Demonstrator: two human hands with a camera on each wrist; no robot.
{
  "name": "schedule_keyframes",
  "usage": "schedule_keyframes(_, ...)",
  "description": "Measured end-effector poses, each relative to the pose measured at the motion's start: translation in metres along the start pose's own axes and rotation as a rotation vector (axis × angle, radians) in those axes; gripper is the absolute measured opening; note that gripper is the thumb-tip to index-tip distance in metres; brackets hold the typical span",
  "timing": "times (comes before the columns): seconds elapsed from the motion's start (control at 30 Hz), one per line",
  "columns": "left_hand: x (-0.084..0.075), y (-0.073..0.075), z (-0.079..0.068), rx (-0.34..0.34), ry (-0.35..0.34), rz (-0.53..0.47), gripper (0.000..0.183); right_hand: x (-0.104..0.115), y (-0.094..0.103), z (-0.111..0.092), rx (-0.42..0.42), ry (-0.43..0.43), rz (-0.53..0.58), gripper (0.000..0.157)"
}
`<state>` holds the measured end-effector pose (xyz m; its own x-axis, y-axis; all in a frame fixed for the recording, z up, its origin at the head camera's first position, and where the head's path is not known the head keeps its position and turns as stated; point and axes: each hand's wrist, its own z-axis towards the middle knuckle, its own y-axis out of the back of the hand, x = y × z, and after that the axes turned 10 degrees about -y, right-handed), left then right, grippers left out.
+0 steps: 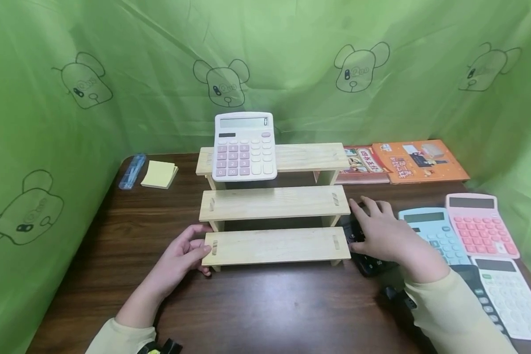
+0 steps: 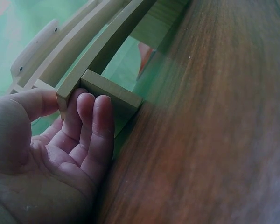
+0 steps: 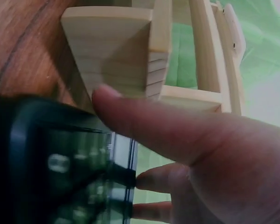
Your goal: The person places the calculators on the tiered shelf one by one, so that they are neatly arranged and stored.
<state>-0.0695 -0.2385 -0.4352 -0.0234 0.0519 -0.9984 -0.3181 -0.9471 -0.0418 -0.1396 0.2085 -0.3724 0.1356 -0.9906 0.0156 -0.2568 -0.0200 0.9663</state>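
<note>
A pale wooden three-step stand [image 1: 274, 202] stands on the table. A white calculator with lilac keys [image 1: 244, 147] leans at the left of its top step. My left hand [image 1: 181, 255] pinches the left end of the lowest step; in the left wrist view the thumb is on the board [image 2: 72, 86] and fingers are below it. My right hand [image 1: 380, 233] lies over a black calculator [image 1: 367, 263] beside the stand's right end. Its thumb stretches straight near the stand's leg [image 3: 112, 51], and whether it touches is unclear. The other fingertips reach the calculator's far edge.
At the right lie light blue [image 1: 438, 231], pink [image 1: 482, 223], dark [image 1: 471, 278] and white [image 1: 513, 295] calculators. Books [image 1: 420, 160] lie behind the stand's right side. Yellow sticky notes [image 1: 159, 174] and a blue translucent object [image 1: 132, 172] are back left. Green cloth surrounds the table.
</note>
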Motion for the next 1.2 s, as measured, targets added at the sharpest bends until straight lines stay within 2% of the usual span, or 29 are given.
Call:
schedule_keyframes(0.13, 0.0, 0.0, 0.0, 0.002, -0.003, -0.004, 0.043, -0.001, -0.005, 0.002, 0.017, 0.022, 0.016, 0.118)
schedule_keyframes(0.33, -0.001, 0.0, 0.0, 0.001, 0.002, 0.0, 0.043, -0.001, -0.008, 0.005, 0.011, 0.015, 0.024, 0.122)
schedule_keyframes(0.57, -0.001, 0.001, 0.0, 0.005, -0.002, 0.007, 0.043, -0.002, -0.012, 0.008, 0.017, 0.013, -0.007, 0.134)
schedule_keyframes(0.83, 0.0, 0.001, 0.0, 0.008, 0.0, 0.002, 0.043, -0.003, -0.013, 0.01, 0.014, 0.002, -0.023, 0.122)
schedule_keyframes(1.2, 0.0, 0.001, 0.0, 0.015, -0.012, -0.001, 0.043, -0.006, -0.007, 0.009, -0.022, 0.026, 0.026, 0.114)
